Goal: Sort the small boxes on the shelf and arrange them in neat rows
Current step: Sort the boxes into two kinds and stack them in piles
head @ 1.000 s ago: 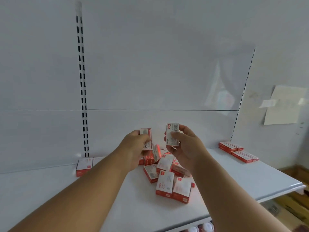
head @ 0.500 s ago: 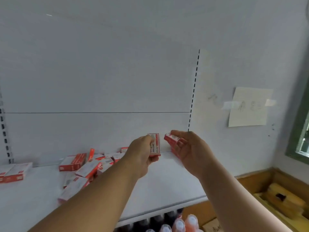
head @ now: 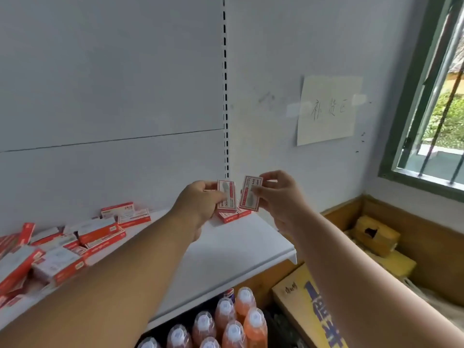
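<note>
My left hand [head: 198,207] holds one small red-and-white box [head: 226,194] upright over the far right end of the white shelf [head: 238,249]. My right hand [head: 278,197] pinches a second small box [head: 249,193] just to its right, tilted a little. Below the two held boxes lie flat boxes [head: 232,215] at the shelf's back right corner, partly hidden by my left hand. A loose heap of the same boxes [head: 75,242] covers the left part of the shelf.
Orange bottles with white caps [head: 226,322] stand below the shelf. Cardboard cartons [head: 308,305] sit on the floor at right. A paper note [head: 326,109] is taped to the wall, and a barred window [head: 439,96] is at far right. A slotted upright [head: 225,96] runs up the back panel.
My view has swung right, away from the heap. Both hands carried their boxes to the shelf's right end, and they now hover over the flat boxes there.
</note>
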Motion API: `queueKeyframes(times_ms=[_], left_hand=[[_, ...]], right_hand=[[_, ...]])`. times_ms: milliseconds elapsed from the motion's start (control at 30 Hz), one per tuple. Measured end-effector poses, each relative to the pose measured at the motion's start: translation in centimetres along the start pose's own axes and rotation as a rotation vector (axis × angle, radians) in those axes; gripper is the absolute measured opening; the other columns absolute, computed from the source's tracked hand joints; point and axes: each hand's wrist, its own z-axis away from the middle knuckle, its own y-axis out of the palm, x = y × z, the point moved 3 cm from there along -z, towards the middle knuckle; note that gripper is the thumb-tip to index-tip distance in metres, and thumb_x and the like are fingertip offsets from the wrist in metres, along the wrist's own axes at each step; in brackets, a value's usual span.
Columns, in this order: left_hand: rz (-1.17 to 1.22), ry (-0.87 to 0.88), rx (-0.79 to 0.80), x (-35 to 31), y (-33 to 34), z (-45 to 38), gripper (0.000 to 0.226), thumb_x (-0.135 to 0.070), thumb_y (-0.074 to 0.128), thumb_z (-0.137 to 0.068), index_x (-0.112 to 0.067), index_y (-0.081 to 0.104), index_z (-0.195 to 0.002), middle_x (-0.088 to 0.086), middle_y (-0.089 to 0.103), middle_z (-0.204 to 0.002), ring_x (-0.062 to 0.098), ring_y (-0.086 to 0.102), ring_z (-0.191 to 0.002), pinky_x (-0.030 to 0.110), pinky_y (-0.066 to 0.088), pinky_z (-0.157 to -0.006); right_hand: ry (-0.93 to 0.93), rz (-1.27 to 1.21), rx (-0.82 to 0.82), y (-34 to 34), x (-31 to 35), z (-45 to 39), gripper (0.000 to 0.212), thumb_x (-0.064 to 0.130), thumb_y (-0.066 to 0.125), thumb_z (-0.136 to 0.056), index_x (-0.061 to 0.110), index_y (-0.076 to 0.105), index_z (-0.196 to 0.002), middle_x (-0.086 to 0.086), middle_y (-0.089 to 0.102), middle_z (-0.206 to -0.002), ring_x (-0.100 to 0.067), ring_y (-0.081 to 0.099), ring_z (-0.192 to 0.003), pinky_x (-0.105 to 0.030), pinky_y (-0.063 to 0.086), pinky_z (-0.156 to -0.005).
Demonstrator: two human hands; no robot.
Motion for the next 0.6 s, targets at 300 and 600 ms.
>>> queueKeyframes(times_ms=[300, 600], left_hand=[[-0.259, -0.074, -0.224, 2.3, 2.0, -4.1, 0.011, -0.014, 0.078, -0.075, -0.016, 0.070, -0.082, 0.004, 0.074, -0.078, 0.018, 0.068, -0.067, 0.024, 0.044, -0.060], [-0.362, -0.244, -0.389, 3.7, 2.5, -4.7, 0.022, -0.024, 0.082, -0.069, -0.008, 0.076, -0.084, 0.014, 0.075, -0.077, 0.028, 0.069, -0.063, 0.025, 0.042, -0.053]], right_hand=[[0.057, 0.440, 0.129, 0.3, -2.0, -8.3, 0.015, -0.002, 0.064, -0.081, 0.012, 0.067, -0.078, -0.011, 0.069, -0.082, -0.023, 0.069, -0.069, -0.030, 0.057, -0.057], [-0.077, 0.872, 0.331, 1.6, -4.5, -11.8, 0.017, 0.012, 0.064, -0.075, 0.004, 0.072, -0.088, -0.014, 0.074, -0.080, -0.026, 0.060, -0.061, -0.027, 0.048, -0.053]])
